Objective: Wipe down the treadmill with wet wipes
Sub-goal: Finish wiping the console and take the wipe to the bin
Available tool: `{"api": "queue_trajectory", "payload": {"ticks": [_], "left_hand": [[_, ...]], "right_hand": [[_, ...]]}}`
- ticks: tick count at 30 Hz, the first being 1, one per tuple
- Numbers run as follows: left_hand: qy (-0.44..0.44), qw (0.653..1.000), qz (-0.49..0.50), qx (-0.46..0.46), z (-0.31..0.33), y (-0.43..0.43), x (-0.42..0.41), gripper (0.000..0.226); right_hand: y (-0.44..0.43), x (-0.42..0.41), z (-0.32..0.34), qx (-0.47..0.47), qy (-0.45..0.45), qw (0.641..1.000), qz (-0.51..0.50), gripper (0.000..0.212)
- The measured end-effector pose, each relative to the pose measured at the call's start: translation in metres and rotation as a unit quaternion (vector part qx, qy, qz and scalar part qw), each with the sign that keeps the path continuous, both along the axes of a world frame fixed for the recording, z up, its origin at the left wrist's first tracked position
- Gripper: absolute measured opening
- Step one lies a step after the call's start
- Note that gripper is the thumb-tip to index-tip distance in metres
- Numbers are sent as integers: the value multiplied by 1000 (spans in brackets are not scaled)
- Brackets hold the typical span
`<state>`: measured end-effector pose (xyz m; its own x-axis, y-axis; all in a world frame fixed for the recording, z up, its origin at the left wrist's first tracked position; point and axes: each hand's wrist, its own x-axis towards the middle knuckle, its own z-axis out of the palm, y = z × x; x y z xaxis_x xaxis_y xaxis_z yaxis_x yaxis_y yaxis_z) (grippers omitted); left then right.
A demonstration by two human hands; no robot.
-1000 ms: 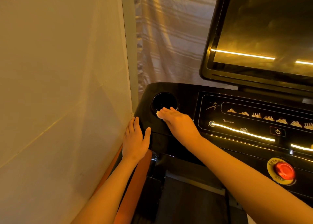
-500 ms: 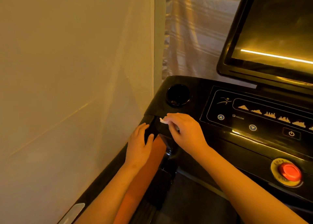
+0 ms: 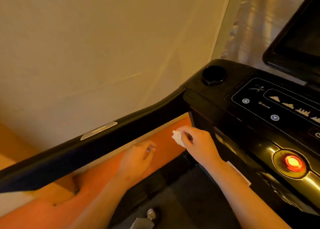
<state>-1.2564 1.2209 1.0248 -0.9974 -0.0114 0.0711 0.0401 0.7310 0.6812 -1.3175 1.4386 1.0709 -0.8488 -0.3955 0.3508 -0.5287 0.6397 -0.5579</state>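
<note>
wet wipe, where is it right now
Head view, centre: the wet wipe is pinched in the right hand, beside the left hand, below the console.

The glossy black treadmill screen, at two o'clock, is cut off by the top and right edges; the black touch control panel below it runs off at three o'clock; the crumpled white wet wipe is partly buried in the grip of the right hand; the left hand, at its eight o'clock, is motion-blurred, so whether its curled fingers hold anything cannot be told; both forearms leave the bottom edge; the long black handrail is cut at nine o'clock, and its silver plate is too smeared to read; a white paper slip sits half hidden behind the right forearm; a small metal part at six o'clock is too blurred to identify.
</note>
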Motion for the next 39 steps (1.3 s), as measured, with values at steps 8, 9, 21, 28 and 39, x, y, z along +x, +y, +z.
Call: {"api": "queue_trajectory", "payload": {"ticks": [8,9,21,28,39], "left_hand": [[-6,978,202,-50,-14,-60,142,18],[-7,973,226,-46,-14,-67,159,18],[-42,902,430,-8,-28,-169,344,17],[-50,846,530,-7,-29,-254,486,23],[-98,715,693,5,-43,-326,672,19]], "right_hand": [[-75,67,-39,10,-69,990,121,23],[-89,77,-41,11,-74,988,136,24],[-270,223,-60,51,-128,942,305,22],[-401,348,-66,63,-162,887,428,20],[-564,511,-74,75,-200,787,578,15]]}}
